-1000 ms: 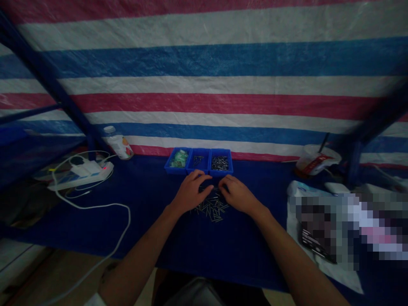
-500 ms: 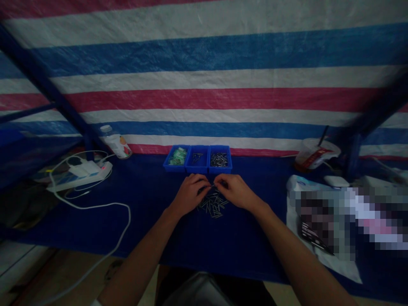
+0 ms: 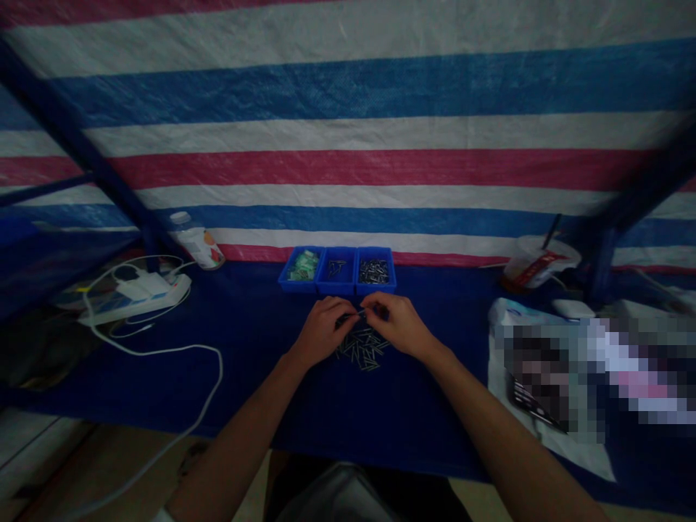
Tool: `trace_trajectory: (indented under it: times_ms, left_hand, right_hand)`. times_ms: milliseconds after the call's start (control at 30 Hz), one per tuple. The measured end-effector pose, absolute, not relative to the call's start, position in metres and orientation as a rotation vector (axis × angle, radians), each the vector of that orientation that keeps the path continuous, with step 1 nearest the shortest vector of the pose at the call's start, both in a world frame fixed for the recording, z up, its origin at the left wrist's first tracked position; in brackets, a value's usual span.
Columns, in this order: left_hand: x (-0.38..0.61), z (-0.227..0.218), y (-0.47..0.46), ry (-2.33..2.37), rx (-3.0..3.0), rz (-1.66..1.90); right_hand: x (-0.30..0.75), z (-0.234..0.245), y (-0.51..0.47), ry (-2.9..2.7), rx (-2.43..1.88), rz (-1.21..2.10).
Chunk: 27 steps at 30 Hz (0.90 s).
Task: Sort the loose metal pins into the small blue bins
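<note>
A loose pile of small metal pins (image 3: 363, 346) lies on the dark blue table cover (image 3: 326, 406). Just above the pile, my left hand (image 3: 322, 328) and my right hand (image 3: 392, 322) meet fingertip to fingertip, both pinched on one thin metal pin (image 3: 359, 312) between them. Behind the hands stand three joined blue trays: the left tray (image 3: 302, 267) holds green parts, the middle tray (image 3: 337, 269) a few pins, and the right tray (image 3: 374, 271) many pins.
A white power strip (image 3: 138, 291) with a white cable (image 3: 179, 355) lies at the left, and a bottle (image 3: 196, 243) stands behind it. A lidded cup (image 3: 538, 267) and white bags (image 3: 522, 326) sit at the right. A striped tarp (image 3: 348, 145) hangs behind.
My hands rose from the pile and drew together, pinching one pin between their fingertips. The camera view tilted slightly.
</note>
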<state>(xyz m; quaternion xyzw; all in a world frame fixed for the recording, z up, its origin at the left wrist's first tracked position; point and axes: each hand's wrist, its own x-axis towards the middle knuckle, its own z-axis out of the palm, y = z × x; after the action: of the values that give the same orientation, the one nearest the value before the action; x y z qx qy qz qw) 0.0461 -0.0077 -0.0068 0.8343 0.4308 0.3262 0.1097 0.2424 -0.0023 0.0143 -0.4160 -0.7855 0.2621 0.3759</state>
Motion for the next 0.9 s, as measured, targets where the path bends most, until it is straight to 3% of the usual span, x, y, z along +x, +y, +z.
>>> trace_trajectory:
  times_ms: [367, 667, 900]
  left_hand:
    - [0.044, -0.007, -0.008, 1.296, 2.473, 1.012]
    - [0.038, -0.004, -0.008, 1.294, 2.308, 1.301]
    - [0.032, 0.005, -0.010, 1.388, 2.159, 1.607]
  right_hand:
    - [0.234, 0.006, -0.008, -2.164, -0.830, 0.458]
    - [0.215, 0.022, -0.006, -2.370, -0.900, 0.221]
    - [0.195, 0.021, 0.011, -1.907, -0.881, 0.683]
